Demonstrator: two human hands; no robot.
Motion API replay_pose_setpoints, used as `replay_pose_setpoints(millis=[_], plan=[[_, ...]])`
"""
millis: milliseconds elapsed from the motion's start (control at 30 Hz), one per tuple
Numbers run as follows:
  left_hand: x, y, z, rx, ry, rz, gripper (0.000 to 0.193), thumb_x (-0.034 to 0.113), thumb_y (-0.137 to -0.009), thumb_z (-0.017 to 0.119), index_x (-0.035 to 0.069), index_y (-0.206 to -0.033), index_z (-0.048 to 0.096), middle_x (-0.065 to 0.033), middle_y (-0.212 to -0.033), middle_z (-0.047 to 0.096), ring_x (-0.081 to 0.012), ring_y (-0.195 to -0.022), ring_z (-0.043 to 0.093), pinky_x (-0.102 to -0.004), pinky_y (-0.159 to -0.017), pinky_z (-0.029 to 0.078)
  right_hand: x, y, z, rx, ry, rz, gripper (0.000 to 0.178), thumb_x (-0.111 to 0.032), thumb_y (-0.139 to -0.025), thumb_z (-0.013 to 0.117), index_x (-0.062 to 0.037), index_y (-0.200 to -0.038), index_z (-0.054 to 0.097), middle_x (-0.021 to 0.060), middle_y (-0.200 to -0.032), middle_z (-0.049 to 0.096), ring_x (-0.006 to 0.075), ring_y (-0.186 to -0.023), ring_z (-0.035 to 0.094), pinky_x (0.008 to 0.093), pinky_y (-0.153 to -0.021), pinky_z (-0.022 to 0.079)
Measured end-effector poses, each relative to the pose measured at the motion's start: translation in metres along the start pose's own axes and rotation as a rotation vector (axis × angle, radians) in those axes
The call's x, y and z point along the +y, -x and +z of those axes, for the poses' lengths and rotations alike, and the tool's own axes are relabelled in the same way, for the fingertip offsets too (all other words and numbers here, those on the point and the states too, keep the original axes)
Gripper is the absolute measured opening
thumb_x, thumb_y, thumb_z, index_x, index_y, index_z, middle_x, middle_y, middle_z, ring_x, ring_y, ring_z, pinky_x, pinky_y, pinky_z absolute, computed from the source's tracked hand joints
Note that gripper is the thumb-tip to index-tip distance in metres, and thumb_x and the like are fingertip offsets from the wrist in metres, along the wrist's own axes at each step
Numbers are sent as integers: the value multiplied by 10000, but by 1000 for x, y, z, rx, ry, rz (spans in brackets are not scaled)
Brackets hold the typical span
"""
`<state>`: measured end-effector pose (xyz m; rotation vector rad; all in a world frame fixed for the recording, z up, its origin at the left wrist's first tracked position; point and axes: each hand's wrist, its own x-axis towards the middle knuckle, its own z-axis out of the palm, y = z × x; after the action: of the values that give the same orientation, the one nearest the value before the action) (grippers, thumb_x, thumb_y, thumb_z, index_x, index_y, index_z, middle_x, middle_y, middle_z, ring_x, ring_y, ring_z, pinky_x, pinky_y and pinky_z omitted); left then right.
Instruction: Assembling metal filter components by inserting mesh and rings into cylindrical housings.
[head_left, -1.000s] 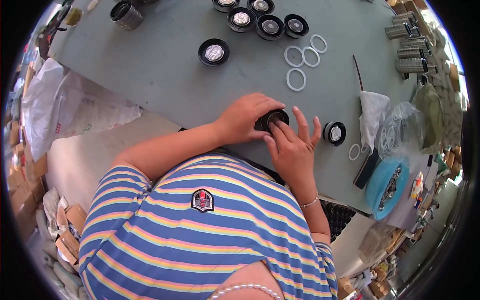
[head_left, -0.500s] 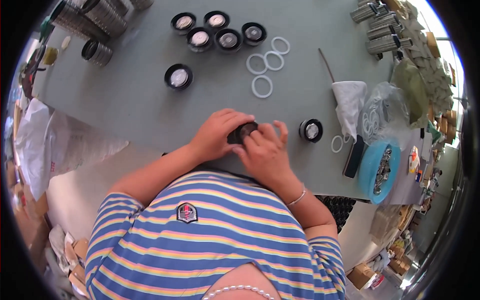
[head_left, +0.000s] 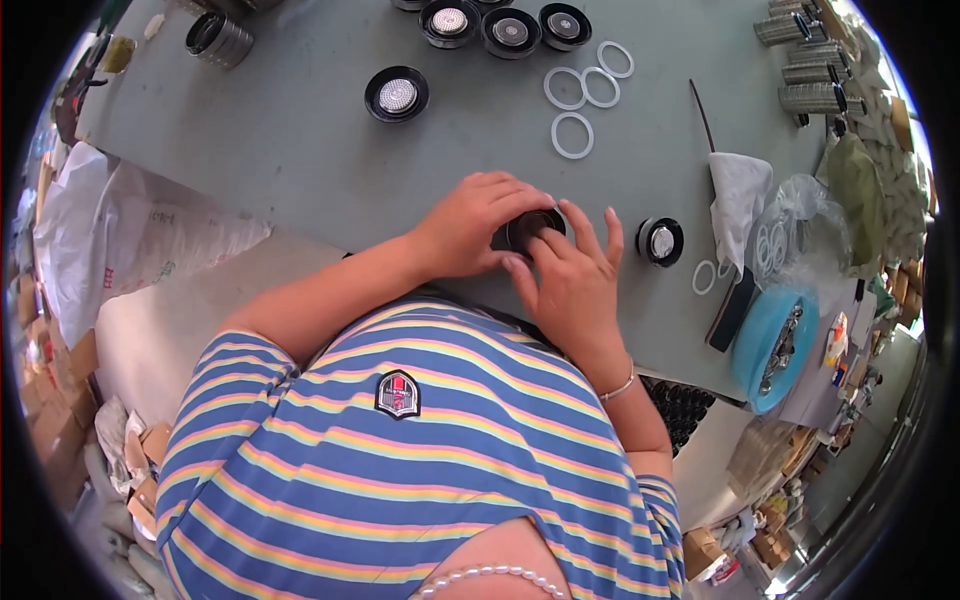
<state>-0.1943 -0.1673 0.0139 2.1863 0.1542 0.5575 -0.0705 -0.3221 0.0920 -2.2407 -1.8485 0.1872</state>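
My left hand (head_left: 475,225) is wrapped round the left side of a black round cup (head_left: 515,235), held at the table edge close to my body. My right hand (head_left: 575,280) meets it from the other side. Some of its fingers dip into the cup's hollow, their tips hidden, while the thumb lies against the near rim and the outer fingers stick up. To the right stands a smaller black ring-shaped part with a silvery centre (head_left: 660,242). A similar black cup with a dotted metal disc (head_left: 398,95) sits farther off to the left.
Several black cups with metal discs (head_left: 511,33) stand at the far side. White rings (head_left: 572,135) lie nearer. On the right are a white cloth (head_left: 738,195), a dark flat block (head_left: 731,310), a clear bag (head_left: 805,225) and a blue basin (head_left: 750,350) with metal parts. Metal cylinders (head_left: 812,98) lie beyond.
The view has shifted, so the table things sit higher and farther right. Both hands stay at the cup; its hollow shows more, and my right fingers are more spread.
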Motion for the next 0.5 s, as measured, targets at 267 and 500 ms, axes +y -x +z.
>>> replay_pose_setpoints(millis=[267, 500], plan=[[29, 9, -43, -13, 239, -438, 447, 418, -955, 739, 63, -1227, 730, -195, -992, 749, -387, -955, 729, -462, -851, 568, 33, 29, -2, 382, -250, 37, 396, -256, -931, 791, -92, -1287, 739, 89, -1349, 731, 313, -1398, 575, 531, -1266, 246], [-4, 37, -98, 157, -364, -889, 674, 672, -1009, 617, 27, -846, 723, -203, -696, 680, -414, -683, 683, -513, -646, 532, 101, 57, 16, 465, -225, 502, 492, -157, -919, 807, -63, -1382, 671, 175, -1512, 605, 365, -1379, 586, 446, -1141, 491]])
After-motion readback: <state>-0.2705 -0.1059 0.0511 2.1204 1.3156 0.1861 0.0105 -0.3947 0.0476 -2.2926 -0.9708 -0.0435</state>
